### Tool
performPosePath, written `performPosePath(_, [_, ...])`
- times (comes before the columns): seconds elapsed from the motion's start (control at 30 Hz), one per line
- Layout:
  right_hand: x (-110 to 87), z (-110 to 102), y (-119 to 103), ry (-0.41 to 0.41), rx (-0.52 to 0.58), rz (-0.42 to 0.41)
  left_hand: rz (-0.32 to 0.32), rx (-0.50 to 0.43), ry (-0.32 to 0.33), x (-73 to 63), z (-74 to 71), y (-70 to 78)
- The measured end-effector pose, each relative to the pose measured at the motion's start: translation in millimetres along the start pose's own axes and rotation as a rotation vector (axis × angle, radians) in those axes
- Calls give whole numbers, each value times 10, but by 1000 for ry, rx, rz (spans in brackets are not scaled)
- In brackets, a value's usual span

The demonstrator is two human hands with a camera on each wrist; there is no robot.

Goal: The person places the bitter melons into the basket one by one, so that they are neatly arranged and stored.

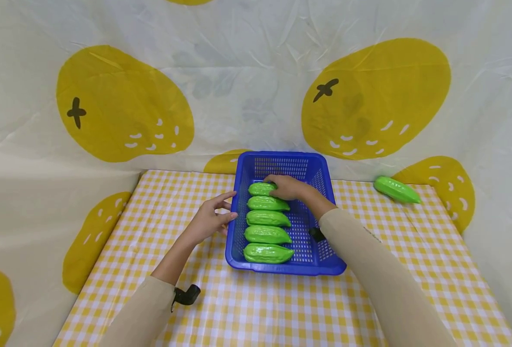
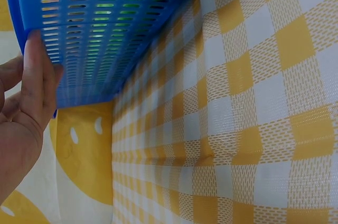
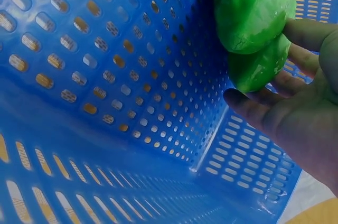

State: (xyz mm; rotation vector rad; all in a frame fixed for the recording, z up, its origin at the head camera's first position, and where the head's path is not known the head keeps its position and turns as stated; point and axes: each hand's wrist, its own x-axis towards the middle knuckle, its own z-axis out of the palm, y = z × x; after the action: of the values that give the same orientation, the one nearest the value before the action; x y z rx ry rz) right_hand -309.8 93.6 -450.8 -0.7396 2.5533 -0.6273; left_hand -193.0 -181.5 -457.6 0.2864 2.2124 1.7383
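Observation:
Five green bitter melons lie side by side along the left half of a blue slotted basket [image 1: 318, 264], their tapered tips pointing right. My right hand [image 1: 287, 187] reaches into the basket and holds the farthest bitter melon [image 1: 261, 188] near its right end. In the right wrist view, that bitter melon [image 3: 256, 71] sits between the thumb and the fingers of the right hand [image 3: 301, 100]. My left hand [image 1: 210, 219] is at the basket's left side, its fairly straight fingertips at the rim. The left wrist view shows those fingers [image 2: 37, 71] against the basket's outer wall [image 2: 87, 39].
Another bitter melon [image 1: 396, 189] lies on the checked tablecloth [image 1: 256, 308] at the table's far right. Behind the table hangs a pale curtain [image 1: 247, 72] with large yellow fruit prints. The basket stands near the far edge.

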Motion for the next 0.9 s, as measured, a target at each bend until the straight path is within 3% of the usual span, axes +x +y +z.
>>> performPosePath(0.33, [-1,-36,1,0,34,-18,-14,-11,3,14,-10,5])
performPosePath(0.57, [-86,-183,-1,18,81,-1,-18,-6,1,14,11,24])
performPosePath(0.7, [-174,-312,-12,29,87,-5,-22,1,5,-3,6,28])
performPosePath(0.9, [-475,-577,-17,84,166,18,-19,4,0,-5,-3,20])
